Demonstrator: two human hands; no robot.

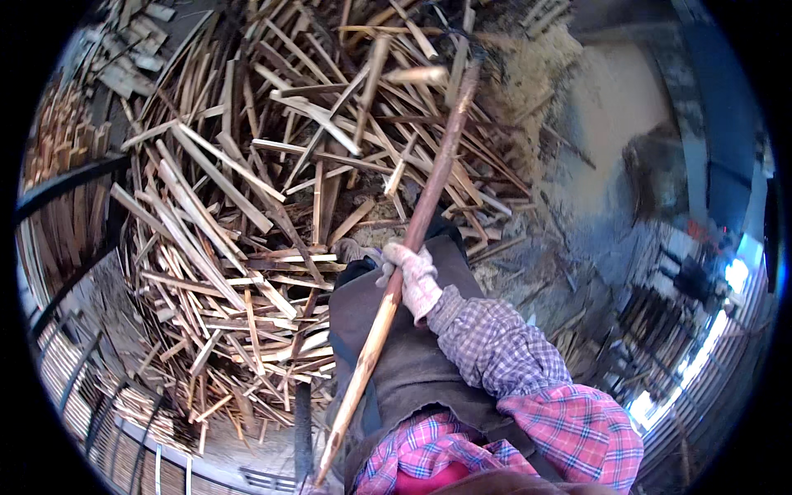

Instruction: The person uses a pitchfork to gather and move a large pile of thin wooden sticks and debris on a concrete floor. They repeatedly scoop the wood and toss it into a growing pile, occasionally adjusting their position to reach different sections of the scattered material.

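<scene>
- Plaid cloth of my pink shirt (577, 429) fills the bottom of the view, right under the camera, with a dark apron (412, 363) lying over my front.
- Biggest thing ahead of me is the heap of split wood strips (247, 206), pale and thin, crossing each other every way; far too many to count. It covers the ground from just past my apron up to the top edge.
- Beyond the heap on the right lies a mound of sawdust (528, 74), and beside it bare grey floor (602, 165).
- Along the left rim stand stacks of neater wood pieces (58, 148), and curved metal bars (74, 289) bend around that side; I count several bars but cannot give a sure number.
- One long wooden pole (429, 198) runs from the lower edge by my apron, up past my hand, to the top of the heap, where its far end sits among the strips. The tip itself is blurred, so I cannot tell what it carries.
- My right hand (412, 276), in a worn pale work glove, is clenched around the pole about midway along it, with my checked sleeve (495, 346) behind it.
- My left hand cannot be seen; the pole's lower end leaves the view where it might be, so its grip I cannot tell.
- Loose strips lie right against my apron's edge, crowding the space between me and the heap.
</scene>
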